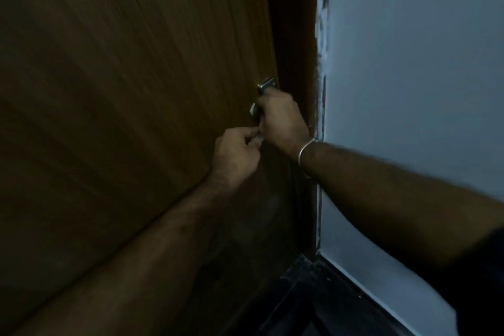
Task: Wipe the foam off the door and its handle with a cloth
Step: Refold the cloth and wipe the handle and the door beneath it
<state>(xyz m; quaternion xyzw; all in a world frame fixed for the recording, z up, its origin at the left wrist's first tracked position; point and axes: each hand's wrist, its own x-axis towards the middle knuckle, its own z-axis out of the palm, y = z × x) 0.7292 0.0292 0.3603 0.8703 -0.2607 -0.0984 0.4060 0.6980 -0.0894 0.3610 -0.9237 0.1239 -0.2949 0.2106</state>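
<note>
Head view: right hand (281, 120) grips the door (122, 90) handle (266, 86); left hand (236, 155) clenched just beside it.

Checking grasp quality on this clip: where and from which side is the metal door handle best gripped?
Grip the middle bar of the metal handle, coming from the frame side, as the right hand does. The handle runs upright near the door edge and stands off the wood, so fingers can wrap behind it. The left hand is closed just below; what it holds is unclear.
</note>
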